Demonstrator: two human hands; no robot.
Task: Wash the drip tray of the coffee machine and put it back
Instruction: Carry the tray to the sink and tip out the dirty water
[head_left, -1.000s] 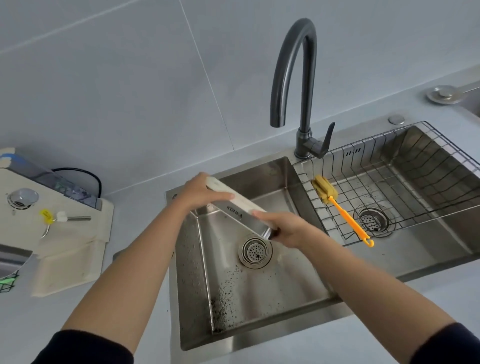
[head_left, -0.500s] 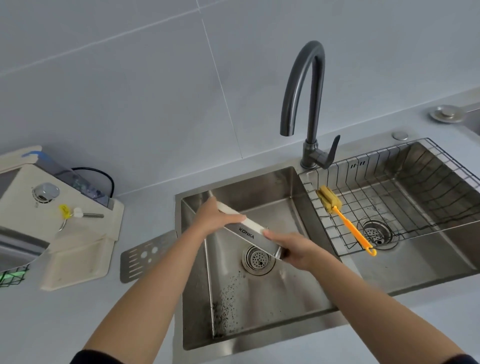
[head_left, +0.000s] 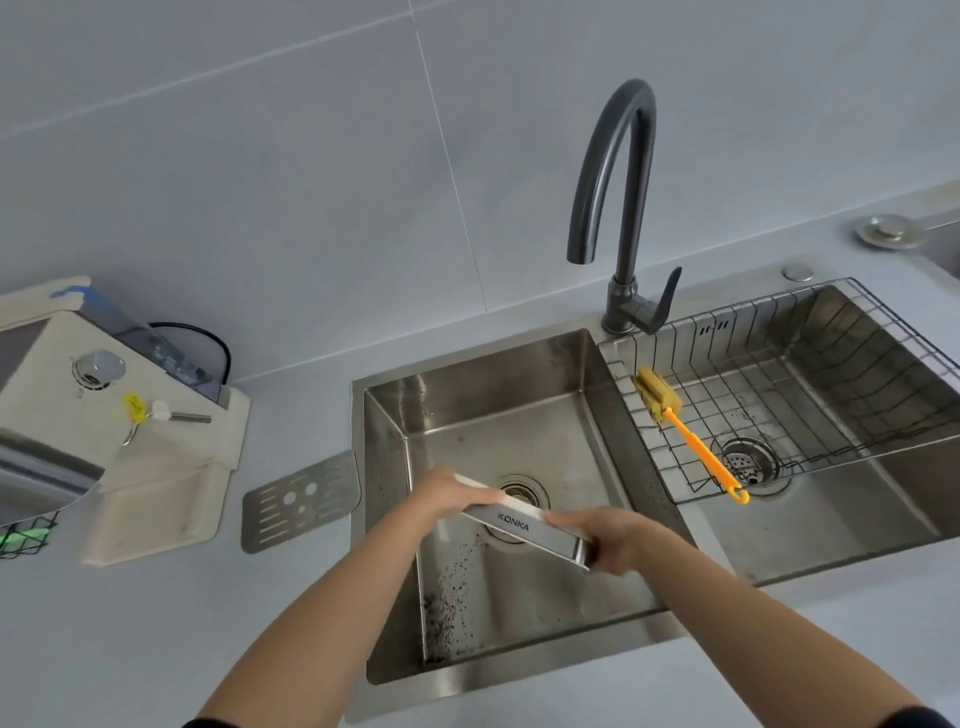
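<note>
The drip tray, cream with a steel front marked KONKA, is tilted on its edge over the left sink basin, above the drain. My left hand grips its left end and my right hand grips its right end. Dark coffee grounds speckle the basin floor near the front left. The tray's perforated steel grate lies flat on the counter just left of the sink. The cream coffee machine stands at the far left.
A dark gooseneck faucet rises behind the divider, spout over the left basin, no water running. The right basin holds a wire rack with a yellow sponge brush on an orange handle. Grey counter runs along the front.
The view has tilted upward, so the sink sits lower in frame. Both hands have carried the tray lower and nearer the front of the left basin, still tilted.
</note>
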